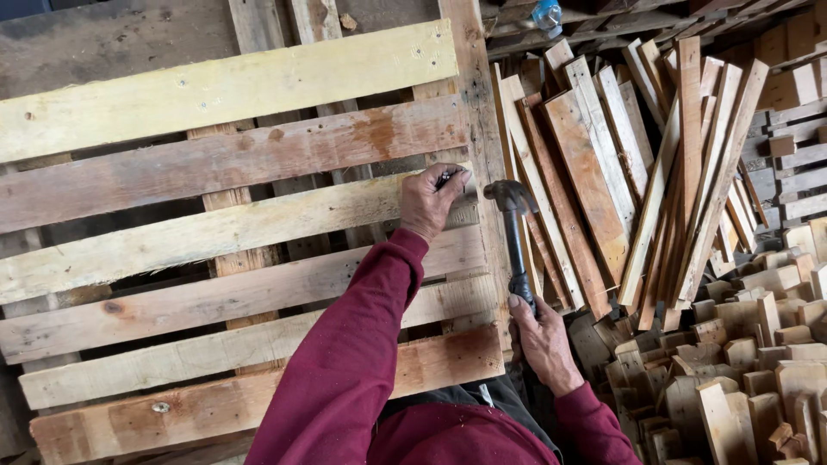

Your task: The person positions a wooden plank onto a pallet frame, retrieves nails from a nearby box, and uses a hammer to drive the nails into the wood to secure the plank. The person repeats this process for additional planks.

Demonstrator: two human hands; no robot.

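Single head-worn view, steeply downward, close over wooden pallet (233, 224)

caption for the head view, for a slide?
Left hand pinches a nail against a wooden pallet slat while right hand holds a hammer beside it; loose boards stacked alongside.

Hammer (514, 237): dark metal head with a black handle, held upright in the right hand (543, 340), which grips the lower end of the handle; the head sits level with, and just beside, the right edge of the pallet (215, 164). Small dark object, probably a nail (447, 178), pinched in the left hand (428, 202) against a pale slat near that edge. Pallet: weathered slats, pale to reddish, running crosswise with gaps between.
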